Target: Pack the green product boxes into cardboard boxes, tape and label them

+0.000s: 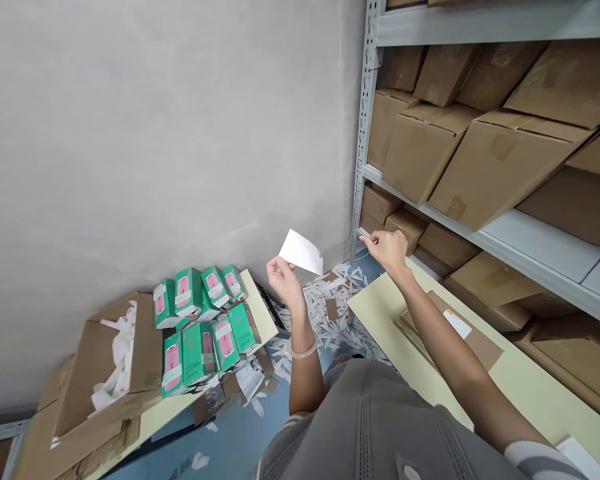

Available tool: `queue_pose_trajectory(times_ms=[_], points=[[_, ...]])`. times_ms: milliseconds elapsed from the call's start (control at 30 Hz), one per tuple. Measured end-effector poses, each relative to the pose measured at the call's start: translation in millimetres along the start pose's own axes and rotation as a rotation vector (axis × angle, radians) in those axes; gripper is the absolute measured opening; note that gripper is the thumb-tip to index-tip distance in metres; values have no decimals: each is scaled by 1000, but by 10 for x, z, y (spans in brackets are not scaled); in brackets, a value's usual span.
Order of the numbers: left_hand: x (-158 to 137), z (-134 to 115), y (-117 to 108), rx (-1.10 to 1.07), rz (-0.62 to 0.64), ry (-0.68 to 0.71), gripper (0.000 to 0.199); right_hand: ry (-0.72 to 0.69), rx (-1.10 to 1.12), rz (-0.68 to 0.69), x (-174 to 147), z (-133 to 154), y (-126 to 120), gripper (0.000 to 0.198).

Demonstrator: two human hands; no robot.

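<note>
Head view: white sheet [300,250] pinched near one corner

Your left hand [283,280] pinched the sheet by its lower left corner, between thumb and fingers. Your right hand [390,250], well apart from it, pinched a small pale piece [364,233], too small to identify. Sound handling, in judgement, called for a light hold at the margin, since a firm squeeze could have creased so thin a leaf; fingertips kept off the broad face would have left it flat and clean. Your right hand would have done best to keep its piece clear, lest the two catch. The sheet stood above a floor strewn with paper scraps [347,297], between a left tabletop [261,313] and a right tabletop [373,303]. It was white, roughly rectangular and slightly bowed, with no legible print; a small dark mark showed near its right edge.
</note>
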State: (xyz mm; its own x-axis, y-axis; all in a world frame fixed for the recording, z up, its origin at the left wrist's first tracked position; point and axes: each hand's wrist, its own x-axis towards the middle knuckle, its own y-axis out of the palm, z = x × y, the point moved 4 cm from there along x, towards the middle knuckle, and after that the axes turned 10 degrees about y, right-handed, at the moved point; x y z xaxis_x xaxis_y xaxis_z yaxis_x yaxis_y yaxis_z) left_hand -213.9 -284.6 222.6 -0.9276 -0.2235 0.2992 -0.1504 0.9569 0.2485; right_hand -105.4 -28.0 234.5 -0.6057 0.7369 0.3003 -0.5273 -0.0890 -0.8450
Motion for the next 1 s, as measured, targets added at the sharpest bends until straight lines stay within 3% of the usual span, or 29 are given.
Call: queue_pose_trajectory(times_ms=[133,267,367,433,567,733,800,867,1000], points=[[-36,4,129,13,35,-14,27,69,355,69,-212,55,-209,47],[-197,-135,348,42,103,19,25,38,889,300,-479,274,-417,41],[-432,-302,581,91,240,96,24,75,1096,410,-605,393,-565,44],[-614,-410,748,106,383,180,25,111,1155,409,-641,395,-672,46],[-944,-584,1062,18,758,416,25,190,1178,276,-670,213,-883,47],[-1294,-666,1354,24,1228,815,43,305,1154,-32,-736,-223,-1052,40],[-1388,-655,1428,19,1295,887,49,365,1140,-154,-792,-430,-1103,39],[-1441,-644,1489,-13,1284,880,44,432,1137,-268,-874,-640,-1173,36],[-1482,-620,1609,-126,1198,671,30,534,1158,-464,-1117,-978,-1404,30]])
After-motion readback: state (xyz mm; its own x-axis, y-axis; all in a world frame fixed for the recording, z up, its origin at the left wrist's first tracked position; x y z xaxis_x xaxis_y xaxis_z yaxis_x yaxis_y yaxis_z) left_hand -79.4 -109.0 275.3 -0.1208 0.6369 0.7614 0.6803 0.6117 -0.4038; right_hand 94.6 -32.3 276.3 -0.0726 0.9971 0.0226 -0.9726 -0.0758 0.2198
